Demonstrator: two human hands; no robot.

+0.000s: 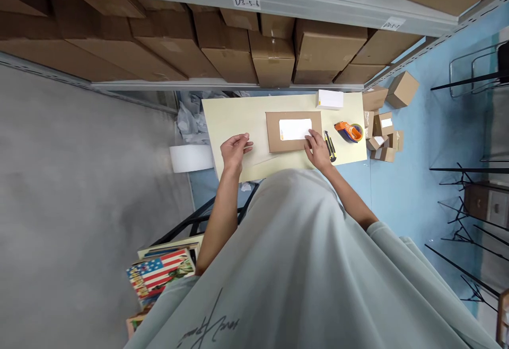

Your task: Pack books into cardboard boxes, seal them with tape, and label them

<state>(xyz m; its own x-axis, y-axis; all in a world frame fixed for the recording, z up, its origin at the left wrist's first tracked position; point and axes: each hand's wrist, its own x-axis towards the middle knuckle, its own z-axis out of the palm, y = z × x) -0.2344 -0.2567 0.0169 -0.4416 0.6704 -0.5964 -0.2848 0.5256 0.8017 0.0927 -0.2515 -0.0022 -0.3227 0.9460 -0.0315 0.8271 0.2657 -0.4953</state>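
Note:
A flat brown cardboard box (274,132) lies on the pale yellow tabletop (226,115), with a white label (295,129) on its upper face. My right hand (318,151) rests over the box's right side, its fingers extended and touching the label's right end. Left of the box, apart from it, my left hand (235,153) hovers above the table with thumb and fingertips pinched together. Whether anything thin is between them cannot be made out. Just right of my right hand lies a black and yellow utility knife (330,146).
An orange and blue tape dispenser (349,132) and a white stack of labels (330,99) lie on the table. Small cartons (384,123) are piled to the right. Shelved boxes (274,62) overhang the far edge. A white roll (191,158) and books (165,272) are left.

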